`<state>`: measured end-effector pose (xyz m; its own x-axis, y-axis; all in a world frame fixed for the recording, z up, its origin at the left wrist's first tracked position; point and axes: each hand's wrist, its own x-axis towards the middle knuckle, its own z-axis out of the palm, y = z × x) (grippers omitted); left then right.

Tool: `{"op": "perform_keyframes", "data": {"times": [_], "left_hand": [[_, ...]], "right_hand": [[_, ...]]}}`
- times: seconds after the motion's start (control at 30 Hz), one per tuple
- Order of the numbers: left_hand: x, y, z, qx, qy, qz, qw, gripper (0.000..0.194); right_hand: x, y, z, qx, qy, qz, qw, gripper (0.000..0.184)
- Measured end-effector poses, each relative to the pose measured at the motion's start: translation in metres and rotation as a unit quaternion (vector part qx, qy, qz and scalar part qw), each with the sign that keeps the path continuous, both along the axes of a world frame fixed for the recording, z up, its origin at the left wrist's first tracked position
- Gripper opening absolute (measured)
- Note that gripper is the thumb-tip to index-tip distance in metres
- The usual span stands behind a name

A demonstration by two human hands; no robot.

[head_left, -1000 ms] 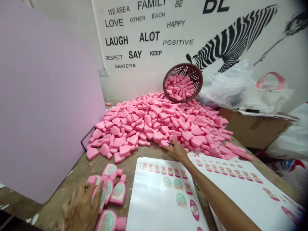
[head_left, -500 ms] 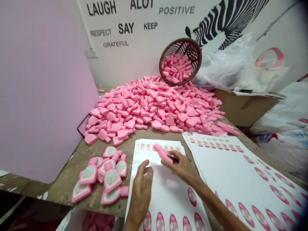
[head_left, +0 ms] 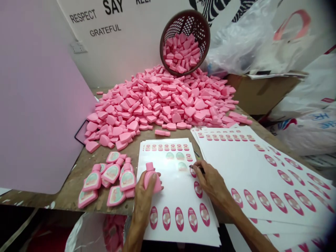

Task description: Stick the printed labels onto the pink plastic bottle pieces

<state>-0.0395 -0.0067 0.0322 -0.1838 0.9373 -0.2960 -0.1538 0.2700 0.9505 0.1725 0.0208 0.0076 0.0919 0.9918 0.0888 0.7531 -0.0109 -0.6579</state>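
A small pink toy bottle (head_left: 153, 181), with no label on the side facing me, is in my left hand (head_left: 147, 190), thumb and fingers closed around it. It is held over the white sticker sheet (head_left: 170, 185), which bears oval and small pink labels and a few green ones. My right hand (head_left: 210, 178) grips a thin black pointed tool (head_left: 201, 170); its exact kind is unclear. The tool's tip is at the sheet, beside a green label (head_left: 182, 166) and a pink oval one. To the left of the sheet lie several labelled pink bottles (head_left: 111, 173).
A large heap of pink bottles (head_left: 157, 101) covers the back of the table. A brown basket (head_left: 206, 31) lies tipped on it. More sticker sheets (head_left: 252, 168) lie at right. A cardboard box (head_left: 259, 91) stands beyond, a pink panel (head_left: 39, 105) at left, and an open bag (head_left: 86, 231) below.
My right hand brought a pink bottle from the heap, and my left hand, which left the labelled bottles, now has it. The right hand moved to the sheet's labels. The view tilted down.
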Motion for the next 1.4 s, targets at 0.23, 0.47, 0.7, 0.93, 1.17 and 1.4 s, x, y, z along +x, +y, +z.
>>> {"op": "perform_keyframes", "data": {"times": [0.23,0.47,0.7,0.93,1.17,1.4], "left_hand": [[0.037,0.017,-0.003,0.018,0.026,-0.102,0.994,0.035],[0.058,0.034,-0.024,0.022,-0.007,-0.131,0.991,0.034],[0.058,0.037,-0.033,0.034,-0.002,-0.137,0.990,0.033],[0.058,0.036,-0.033,0.035,-0.014,-0.135,0.990,0.036],[0.057,0.036,-0.033,0.041,-0.011,-0.140,0.989,0.034],[0.055,0.036,-0.033,0.041,-0.035,-0.137,0.989,0.035]], "right_hand": [[0.002,0.023,-0.019,0.111,-0.156,0.033,0.981,0.013],[0.005,0.029,-0.024,0.128,-0.181,0.071,0.973,0.013],[0.007,0.032,-0.026,0.088,-0.108,0.084,0.987,0.016],[0.011,0.036,-0.022,0.051,-0.037,0.097,0.993,0.015],[0.002,0.031,-0.026,0.175,-0.196,0.098,0.960,0.017],[0.003,0.022,-0.019,0.214,-0.147,0.083,0.962,0.017]]}}
